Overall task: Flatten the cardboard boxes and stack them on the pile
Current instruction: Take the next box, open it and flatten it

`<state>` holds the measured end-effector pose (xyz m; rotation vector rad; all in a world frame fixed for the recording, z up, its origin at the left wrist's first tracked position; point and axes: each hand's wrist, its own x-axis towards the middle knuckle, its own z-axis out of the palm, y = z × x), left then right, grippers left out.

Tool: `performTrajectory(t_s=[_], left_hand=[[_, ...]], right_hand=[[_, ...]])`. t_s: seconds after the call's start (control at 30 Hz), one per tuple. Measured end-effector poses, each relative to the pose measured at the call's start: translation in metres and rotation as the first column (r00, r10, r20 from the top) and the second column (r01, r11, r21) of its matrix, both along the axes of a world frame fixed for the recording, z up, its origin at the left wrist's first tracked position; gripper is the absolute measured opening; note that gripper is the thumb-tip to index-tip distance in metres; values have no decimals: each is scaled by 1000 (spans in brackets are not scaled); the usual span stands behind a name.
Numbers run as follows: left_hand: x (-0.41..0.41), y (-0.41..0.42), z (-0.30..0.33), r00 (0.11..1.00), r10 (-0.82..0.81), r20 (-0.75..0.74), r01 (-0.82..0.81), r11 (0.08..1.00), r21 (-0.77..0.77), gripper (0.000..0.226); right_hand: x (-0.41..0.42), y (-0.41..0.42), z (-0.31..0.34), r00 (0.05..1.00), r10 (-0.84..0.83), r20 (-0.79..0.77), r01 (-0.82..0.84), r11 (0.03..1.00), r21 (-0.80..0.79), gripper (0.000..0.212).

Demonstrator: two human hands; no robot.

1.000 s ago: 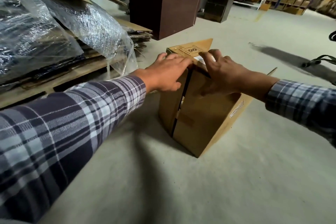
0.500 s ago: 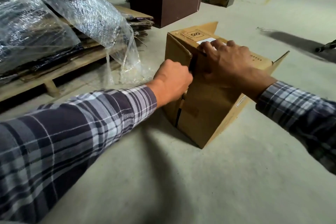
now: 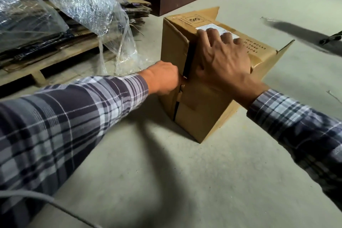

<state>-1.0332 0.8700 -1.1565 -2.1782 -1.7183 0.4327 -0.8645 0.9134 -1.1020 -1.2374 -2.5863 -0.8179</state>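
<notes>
Brown cardboard box (image 3: 212, 87) still fully upright on floor at 12 o'clock, pile of flattened cardboard (image 3: 77, 42) at 10; right hand (image 3: 222, 61) flat on top, left hand (image 3: 162, 77) curled at seam, grip unclear; flattening barely begun.

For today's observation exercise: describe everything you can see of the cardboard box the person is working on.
The cardboard box is plain brown corrugated board, still in box shape, standing on the concrete floor near the wrapped pile. Its upper face carries a printed logo, a white label and dark lettering. The near face has a dark open seam with torn tape; a flap sticks out behind. The right hand presses flat on its top edge, and the left hand is curled at the seam.
</notes>
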Motion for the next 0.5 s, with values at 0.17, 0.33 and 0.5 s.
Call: performTrajectory(t_s=[0.17, 0.33, 0.5], left_hand=[[-18, 0, -9, 998, -58, -4, 58, 998, 29, 24], [-19, -5, -7, 996, -93, -8, 93, 991, 94, 41], [-16, -2, -8, 995, -88, 40, 83, 992, 99, 51]], right_hand=[[6, -14, -56, 975, 214, 58, -221, 962, 161, 68], [30, -22, -133, 945, 213, 248, -215, 977, -19, 59], [12, -40, -150, 973, 126, 194, -73, 963, -260, 59]])
